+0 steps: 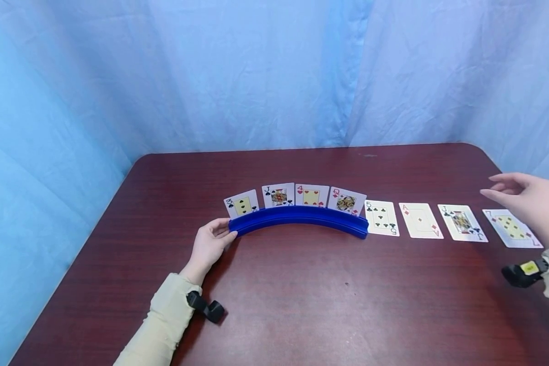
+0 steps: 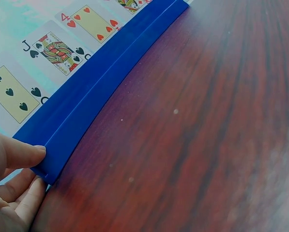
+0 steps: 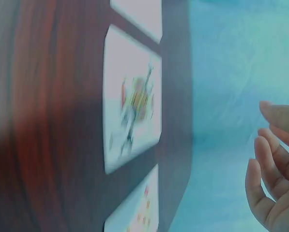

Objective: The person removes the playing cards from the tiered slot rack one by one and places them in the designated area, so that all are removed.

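A curved blue playing card holder (image 1: 297,215) stands mid-table. My left hand (image 1: 211,243) grips its left end, the thumb (image 2: 25,153) on the front face and the fingers around the end. Upright in the holder are the three of spades (image 1: 242,204), jack of spades (image 1: 278,196), four of hearts (image 1: 311,195) and queen of diamonds (image 1: 346,201). At the far right my right hand (image 1: 532,201) hovers above the table near the seven of diamonds (image 1: 512,230). Its fingers are loosely bent, and nothing is between them in the right wrist view.
Face up in a row right of the holder lie the five of clubs (image 1: 381,218), ace of diamonds (image 1: 421,220) and jack of clubs (image 1: 462,222). The dark red wooden table (image 1: 293,295) ends at a blue curtain (image 1: 256,76) behind and at the sides.
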### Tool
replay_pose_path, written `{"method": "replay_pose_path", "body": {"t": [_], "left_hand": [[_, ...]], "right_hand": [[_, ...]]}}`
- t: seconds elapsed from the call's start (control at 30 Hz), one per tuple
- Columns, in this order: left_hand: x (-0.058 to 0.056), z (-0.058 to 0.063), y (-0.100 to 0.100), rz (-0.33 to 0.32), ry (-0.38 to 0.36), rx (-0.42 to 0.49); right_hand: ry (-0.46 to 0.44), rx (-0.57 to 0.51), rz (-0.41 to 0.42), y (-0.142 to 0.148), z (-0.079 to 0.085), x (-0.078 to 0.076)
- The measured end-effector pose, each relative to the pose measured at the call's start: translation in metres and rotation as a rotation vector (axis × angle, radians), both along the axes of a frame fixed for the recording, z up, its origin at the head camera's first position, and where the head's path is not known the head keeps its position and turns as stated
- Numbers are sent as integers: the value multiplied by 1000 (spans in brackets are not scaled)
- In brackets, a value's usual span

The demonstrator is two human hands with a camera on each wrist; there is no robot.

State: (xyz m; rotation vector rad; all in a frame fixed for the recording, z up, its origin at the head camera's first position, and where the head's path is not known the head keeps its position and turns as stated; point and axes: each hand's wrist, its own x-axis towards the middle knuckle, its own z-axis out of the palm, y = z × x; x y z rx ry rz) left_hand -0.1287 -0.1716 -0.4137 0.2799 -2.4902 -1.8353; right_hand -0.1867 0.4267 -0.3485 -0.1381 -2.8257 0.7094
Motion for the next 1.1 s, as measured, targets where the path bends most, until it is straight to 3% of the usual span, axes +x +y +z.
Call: {"method": "replay_pose_path", "body": {"t": [0.13,0.37,0.7,0.9,1.1], "left_hand": [[0,0,0,-1,3,0],[1,2,0,-3,-6,-1],[0,3,0,-5,-12,-4],[0,2,1,-5,-15,1],[1,2,1,-2,-4,-3]], "right_hand": [[-10,-144,43,-45,26,13],[29,-294,122,-79,36,14],[72,-401,208,-115,27,12],[123,-484,304,-140,18,14],[134,-510,324,-158,8,14]]}}
